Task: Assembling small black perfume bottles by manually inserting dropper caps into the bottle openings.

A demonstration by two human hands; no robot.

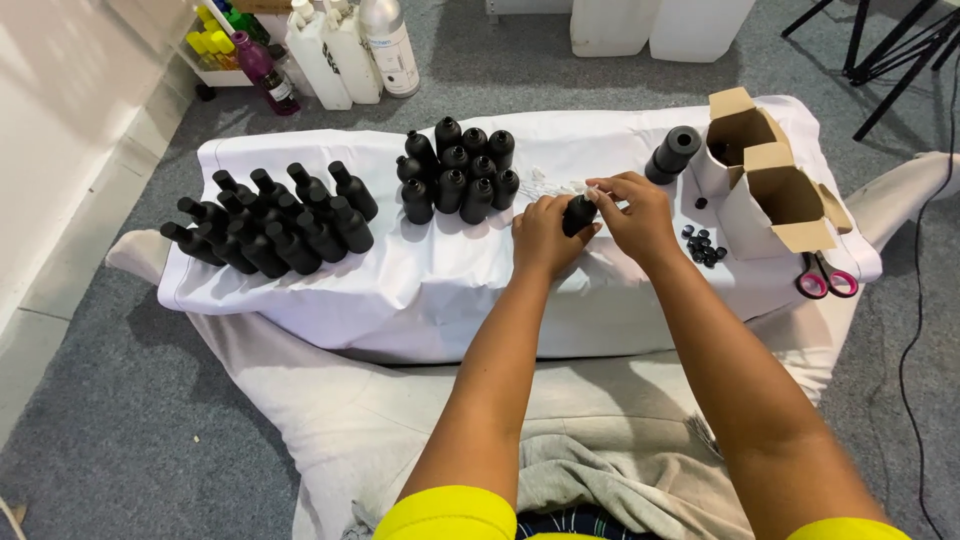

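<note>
Evidently small and light, the black bottle (578,214) looks rigid and matte, so it should hold firm in the fingers without giving; its smooth rounded body could still twist under a loose hold, and the body, below the narrow neck, seems the best place to take it. It sits near the middle of the white-covered table (440,290), toward the front edge. The left hand (541,237) is wrapped around its body, while the right hand (636,213) pinches at its top end, the two hands close together. It matches the upright bottles (457,170) behind it.
</note>
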